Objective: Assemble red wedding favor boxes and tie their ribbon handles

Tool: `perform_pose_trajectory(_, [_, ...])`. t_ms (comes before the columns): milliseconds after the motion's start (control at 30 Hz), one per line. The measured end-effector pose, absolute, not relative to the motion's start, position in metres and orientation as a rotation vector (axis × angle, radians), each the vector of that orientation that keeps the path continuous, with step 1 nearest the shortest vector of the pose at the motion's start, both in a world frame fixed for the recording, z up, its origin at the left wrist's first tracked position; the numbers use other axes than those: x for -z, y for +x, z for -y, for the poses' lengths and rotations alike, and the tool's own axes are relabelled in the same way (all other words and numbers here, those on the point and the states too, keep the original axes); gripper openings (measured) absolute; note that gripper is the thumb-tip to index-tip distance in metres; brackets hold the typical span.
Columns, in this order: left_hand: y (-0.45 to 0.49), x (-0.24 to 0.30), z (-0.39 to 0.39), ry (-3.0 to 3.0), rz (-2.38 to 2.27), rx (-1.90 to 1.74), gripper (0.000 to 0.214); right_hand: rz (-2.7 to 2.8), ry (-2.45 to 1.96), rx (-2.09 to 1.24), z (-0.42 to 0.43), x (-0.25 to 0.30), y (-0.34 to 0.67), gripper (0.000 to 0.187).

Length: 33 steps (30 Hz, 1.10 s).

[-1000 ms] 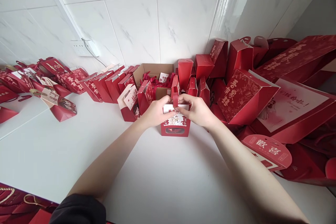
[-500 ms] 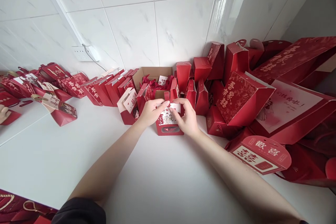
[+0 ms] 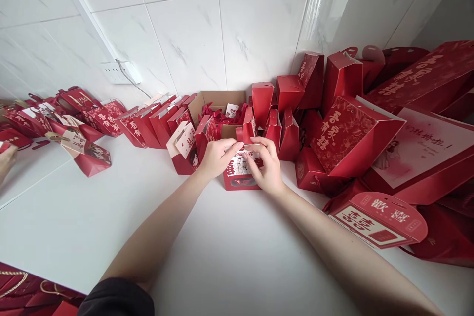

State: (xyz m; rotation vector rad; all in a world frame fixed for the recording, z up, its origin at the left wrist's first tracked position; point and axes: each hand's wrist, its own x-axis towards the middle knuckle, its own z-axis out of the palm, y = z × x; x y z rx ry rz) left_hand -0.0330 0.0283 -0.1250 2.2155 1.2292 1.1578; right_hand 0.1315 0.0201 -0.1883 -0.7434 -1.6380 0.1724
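Note:
A small red and white gift box with printed figures and an oval window stands upright on the white table. My left hand is closed on its upper left edge, thumb and fingers pinching near the top. From the other side, my right hand grips the upper right of the same box, its thumb lying across the printed front. The fingertips of both hands meet at the box's top and partly cover it. Just behind stands an open cardboard carton with red ribbons inside.
Red gift boxes line the wall on the left, and larger ones are heaped on the right. A tilted box lies apart at left. Another person's hand shows at the left edge. A wall socket has a cable.
My view has shifted slightly. My right hand's fingers have curled further over the box's top, while the box stays standing in place. The other person's hand has moved at the left edge.

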Motion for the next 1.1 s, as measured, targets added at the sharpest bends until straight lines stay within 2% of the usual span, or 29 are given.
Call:
perform_pose_trajectory(333, [-0.029, 0.129, -0.028, 2.263, -1.265, -1.202, 0.046, 1.631, -0.763, -0.176, -0.019, 0.191, 0.132, 0.014])
perform_pose_trajectory(667, [-0.029, 0.130, -0.029, 2.267, -1.255, -1.228, 0.046, 1.652, -0.731, -0.158, -0.018, 0.191, 0.133, 0.002])
perform_pose_trajectory(833, [-0.030, 0.128, -0.026, 2.216, -1.217, -1.164, 0.045, 1.516, -0.788, -0.321, -0.013, 0.182, 0.131, 0.015])
perform_pose_trajectory(900, [-0.031, 0.127, -0.024, 2.210, -1.188, -1.131, 0.040, 1.469, -0.837, -0.422, -0.011, 0.176, 0.130, 0.019])
perform_pose_trajectory(967, [-0.032, 0.125, -0.023, 2.237, -1.114, -1.103, 0.029, 1.461, -0.871, -0.465, -0.010, 0.170, 0.131, 0.016])
perform_pose_trajectory(1100, [-0.035, 0.125, -0.022, 2.318, -1.013, -1.066, 0.019, 1.548, -0.855, -0.382, -0.013, 0.163, 0.137, 0.012])
